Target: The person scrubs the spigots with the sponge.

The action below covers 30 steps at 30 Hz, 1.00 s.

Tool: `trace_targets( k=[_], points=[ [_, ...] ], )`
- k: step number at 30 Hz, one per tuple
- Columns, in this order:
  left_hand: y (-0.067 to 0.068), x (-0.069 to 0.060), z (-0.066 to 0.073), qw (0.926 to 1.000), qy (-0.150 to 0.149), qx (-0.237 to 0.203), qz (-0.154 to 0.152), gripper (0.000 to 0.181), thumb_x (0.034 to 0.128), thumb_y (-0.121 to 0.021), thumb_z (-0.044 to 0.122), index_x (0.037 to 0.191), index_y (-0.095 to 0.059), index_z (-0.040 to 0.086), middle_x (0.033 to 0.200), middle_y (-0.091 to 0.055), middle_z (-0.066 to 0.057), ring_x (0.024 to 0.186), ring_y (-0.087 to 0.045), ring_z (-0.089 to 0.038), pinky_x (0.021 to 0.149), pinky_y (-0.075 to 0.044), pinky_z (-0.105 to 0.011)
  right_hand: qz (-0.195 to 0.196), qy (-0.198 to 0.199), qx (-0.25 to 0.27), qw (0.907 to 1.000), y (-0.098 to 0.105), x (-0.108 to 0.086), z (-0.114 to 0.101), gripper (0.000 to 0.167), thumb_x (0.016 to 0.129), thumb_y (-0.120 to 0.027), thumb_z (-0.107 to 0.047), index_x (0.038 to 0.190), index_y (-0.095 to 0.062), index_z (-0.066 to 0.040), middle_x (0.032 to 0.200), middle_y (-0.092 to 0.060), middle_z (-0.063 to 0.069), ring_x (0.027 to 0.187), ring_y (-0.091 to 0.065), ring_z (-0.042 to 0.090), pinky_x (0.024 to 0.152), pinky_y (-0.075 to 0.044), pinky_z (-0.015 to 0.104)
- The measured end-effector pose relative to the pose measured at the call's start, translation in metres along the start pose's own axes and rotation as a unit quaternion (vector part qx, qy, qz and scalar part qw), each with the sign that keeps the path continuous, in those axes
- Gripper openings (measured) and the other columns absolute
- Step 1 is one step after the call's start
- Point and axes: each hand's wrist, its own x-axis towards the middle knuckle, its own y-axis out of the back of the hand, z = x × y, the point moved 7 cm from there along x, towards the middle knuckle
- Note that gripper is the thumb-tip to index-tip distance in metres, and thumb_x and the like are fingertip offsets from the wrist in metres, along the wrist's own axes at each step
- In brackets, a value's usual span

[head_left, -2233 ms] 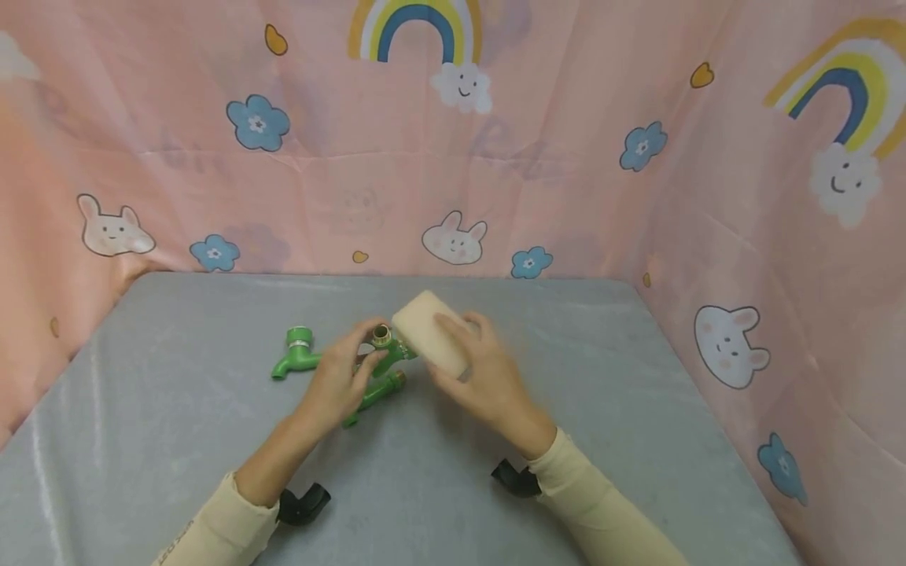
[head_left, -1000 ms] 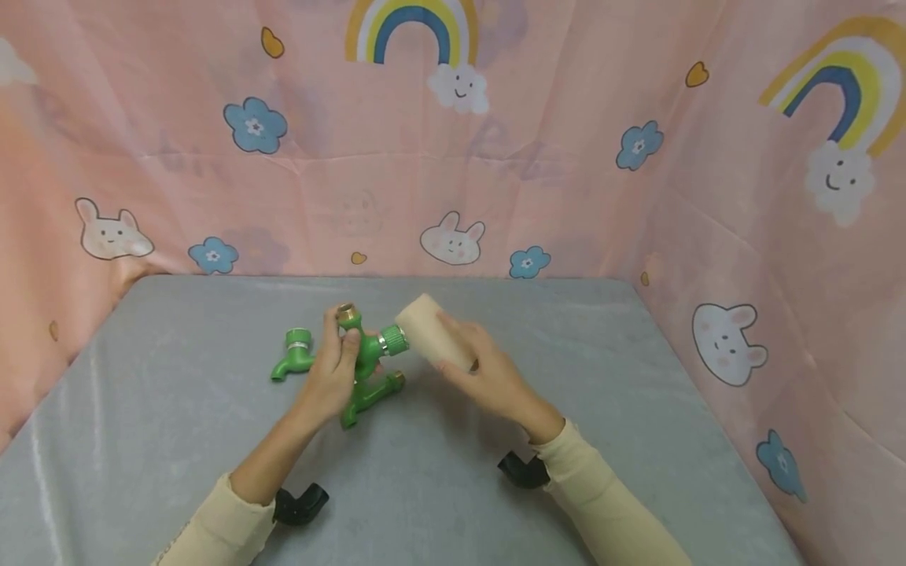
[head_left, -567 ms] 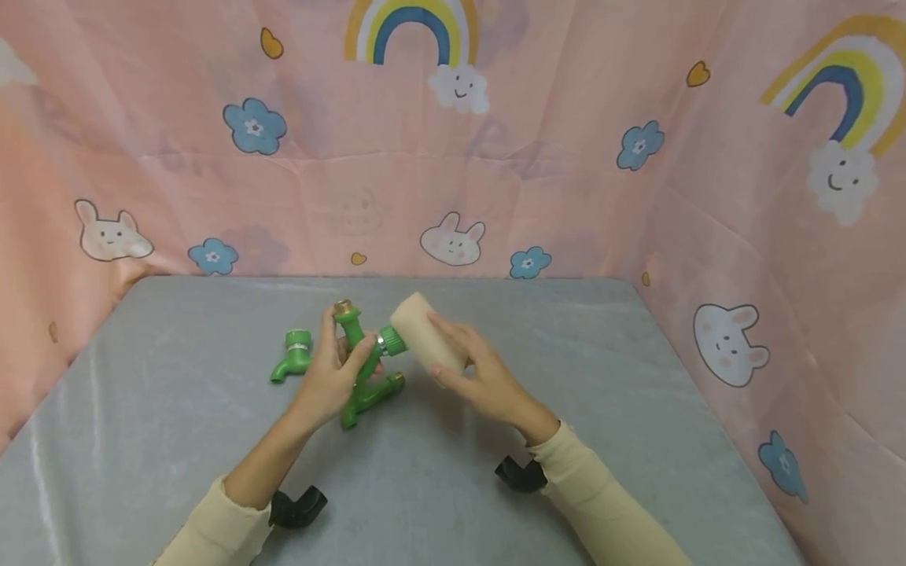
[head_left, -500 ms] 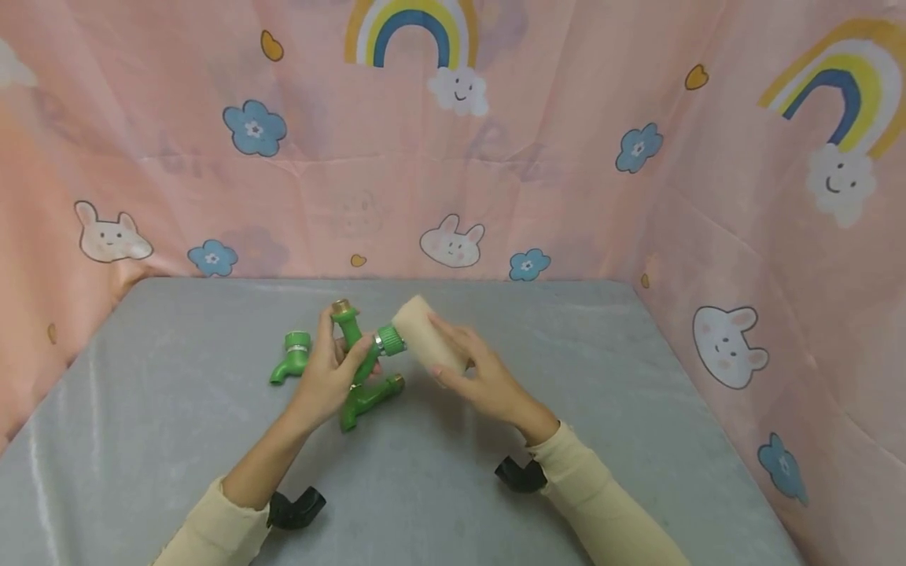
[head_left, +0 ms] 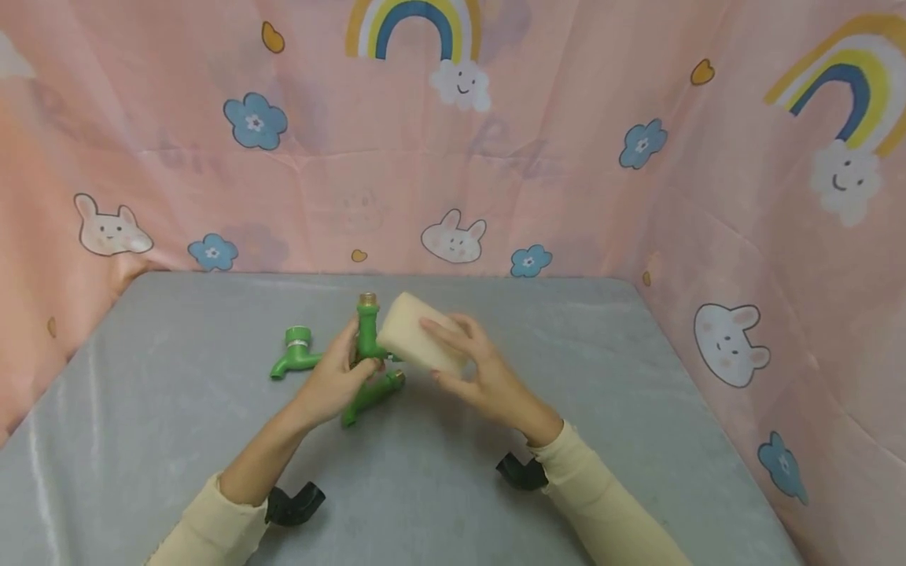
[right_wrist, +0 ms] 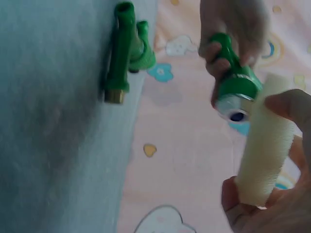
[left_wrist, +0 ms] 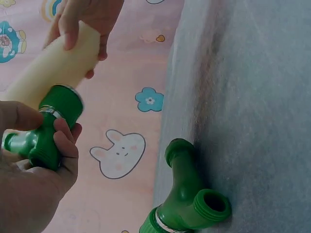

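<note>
My left hand (head_left: 331, 387) grips a green tap (head_left: 367, 330) above the table, its brass threaded end pointing up in the head view. My right hand (head_left: 488, 385) holds a cream sponge block (head_left: 418, 334) between thumb and fingers. The sponge hides the tap's ribbed cap in the head view, but the cap (left_wrist: 62, 103) shows in the left wrist view, overlapping the sponge. Whether sponge and tap touch, I cannot tell. Below the left hand lies a second green tap (head_left: 373, 397). A third green tap (head_left: 294, 359) rests to the left, partly behind that hand.
A grey cloth-covered table (head_left: 602, 369) lies under the hands. Pink patterned curtain (head_left: 552, 118) closes off the back and sides. Black curved pieces stick out at the left cuff (head_left: 296, 505) and right cuff (head_left: 522, 472).
The left hand has turned the tap, so its brass end has swung right and stands more upright. The sponge has shifted slightly left and turned a broader face, now covering the cap.
</note>
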Motion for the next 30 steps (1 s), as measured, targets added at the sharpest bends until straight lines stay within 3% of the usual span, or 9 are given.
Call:
trace_targets(
  k=[3,5,7,9,12,16,18,24,30],
  points=[
    [0.0,0.001,0.001,0.9996,-0.016,0.02,-0.01,0.057,0.102,-0.049,-0.002,0.156,-0.031,0.0,0.136,-0.062,-0.022,0.121,-0.061,-0.029,0.099,-0.054,-0.043,-0.01,-0.024,-0.02,0.9995,0.005,0.001,0.006,0.064,0.088,-0.073,-0.007,0.148,-0.053,-0.019,0.147,-0.044,0.022,0.122,-0.05,0.035,0.09,-0.05,0.04],
    [0.0,0.002,0.001,0.9992,-0.015,0.035,-0.013,0.055,0.1031,-0.051,0.001,0.154,-0.033,-0.003,0.134,-0.064,-0.022,0.121,-0.062,-0.024,0.1,-0.054,-0.041,-0.012,-0.04,-0.037,0.9984,0.011,0.001,0.011,0.064,0.087,-0.071,-0.006,0.148,-0.054,-0.019,0.145,-0.044,0.024,0.119,-0.05,0.036,0.088,-0.05,0.04],
    [0.002,0.002,-0.001,0.9992,0.002,0.04,-0.005,0.053,0.104,-0.052,0.004,0.153,-0.034,-0.005,0.121,-0.069,-0.024,0.095,-0.066,-0.016,0.082,-0.057,-0.033,0.0,-0.054,-0.048,0.9974,0.019,0.001,0.014,0.064,0.087,-0.071,-0.007,0.148,-0.054,-0.019,0.145,-0.044,0.024,0.118,-0.049,0.037,0.085,-0.051,0.04],
    [0.005,0.002,-0.003,0.9993,0.017,0.035,0.003,0.053,0.1045,-0.052,0.006,0.154,-0.034,-0.005,0.11,-0.071,-0.027,0.077,-0.06,-0.009,0.067,-0.053,-0.026,0.03,-0.051,-0.059,0.9965,0.027,0.001,0.013,0.064,0.086,-0.072,-0.008,0.147,-0.054,-0.018,0.144,-0.044,0.025,0.119,-0.049,0.039,0.082,-0.053,0.042],
    [0.006,0.003,-0.003,0.9996,0.026,0.008,0.003,0.052,0.1041,-0.053,0.006,0.152,-0.037,-0.006,0.101,-0.071,-0.03,0.062,-0.057,-0.01,0.054,-0.049,-0.026,0.081,0.007,-0.093,0.9924,0.031,0.001,0.001,0.064,0.084,-0.075,-0.01,0.145,-0.056,-0.017,0.143,-0.046,0.025,0.123,-0.049,0.042,0.084,-0.054,0.047],
    [-0.003,0.003,0.001,0.9993,0.017,-0.013,-0.031,0.044,0.1032,-0.055,0.005,0.146,-0.047,-0.005,0.109,-0.072,-0.027,0.076,-0.072,-0.017,0.059,-0.058,-0.035,0.108,0.105,-0.151,0.977,0.017,-0.001,-0.022,0.064,0.081,-0.081,-0.007,0.14,-0.059,-0.017,0.139,-0.048,0.024,0.123,-0.049,0.043,0.091,-0.054,0.054],
    [-0.007,0.002,0.003,0.9987,0.016,-0.016,-0.046,0.043,0.1038,-0.054,0.005,0.145,-0.048,-0.004,0.112,-0.071,-0.028,0.076,-0.072,-0.016,0.058,-0.058,-0.035,0.111,0.121,-0.176,0.9706,0.011,-0.001,-0.026,0.065,0.079,-0.083,-0.003,0.138,-0.06,-0.018,0.138,-0.048,0.024,0.123,-0.048,0.044,0.093,-0.053,0.055],
    [-0.008,0.001,-0.001,0.9984,0.041,0.002,-0.039,0.041,0.1051,-0.051,0.006,0.143,-0.048,-0.01,0.102,-0.072,-0.027,0.071,-0.069,-0.018,0.056,-0.056,-0.029,0.136,0.074,-0.207,0.9659,0.017,-0.001,-0.01,0.071,0.074,-0.085,0.002,0.137,-0.063,-0.02,0.136,-0.049,0.026,0.12,-0.047,0.047,0.095,-0.05,0.058],
    [-0.001,-0.001,-0.008,0.9964,0.072,0.044,-0.001,0.043,0.1021,-0.057,0.006,0.142,-0.051,-0.007,0.105,-0.072,-0.023,0.067,-0.065,-0.028,0.053,-0.051,-0.026,0.161,0.017,-0.158,0.9742,0.032,-0.001,0.0,0.067,0.077,-0.082,-0.002,0.139,-0.062,-0.018,0.139,-0.047,0.025,0.118,-0.044,0.045,0.088,-0.052,0.056]
  ],
)
